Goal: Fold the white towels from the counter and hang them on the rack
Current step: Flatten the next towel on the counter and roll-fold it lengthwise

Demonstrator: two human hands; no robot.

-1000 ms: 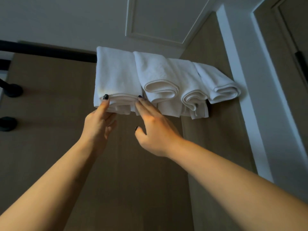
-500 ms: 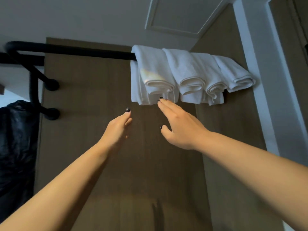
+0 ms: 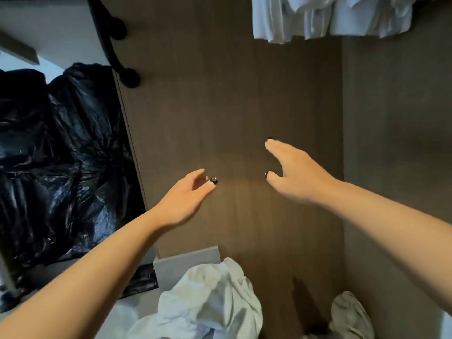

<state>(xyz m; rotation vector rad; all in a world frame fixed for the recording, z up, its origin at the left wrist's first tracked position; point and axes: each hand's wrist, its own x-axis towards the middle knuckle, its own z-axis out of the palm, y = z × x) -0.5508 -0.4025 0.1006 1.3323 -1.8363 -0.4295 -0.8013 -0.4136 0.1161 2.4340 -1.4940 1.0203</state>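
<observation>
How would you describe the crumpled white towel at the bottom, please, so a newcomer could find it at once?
Start at the brown wood-grain wall panel and follow it down to its foot. There, beside the grey ledge, lies the crumpled white towel. Unlike the folded towels hanging at the top, it is a loose heap, and larger than the small bundle to its right.

Single head-worn wide-angle view, facing a brown wall panel [image 3: 244, 106] at close range, pitched down, hanging towels [image 3: 330, 18] cropped at the top edge, crumpled towels [image 3: 210, 299] at the bottom edge, both forearms entering from below, no second view.
</observation>
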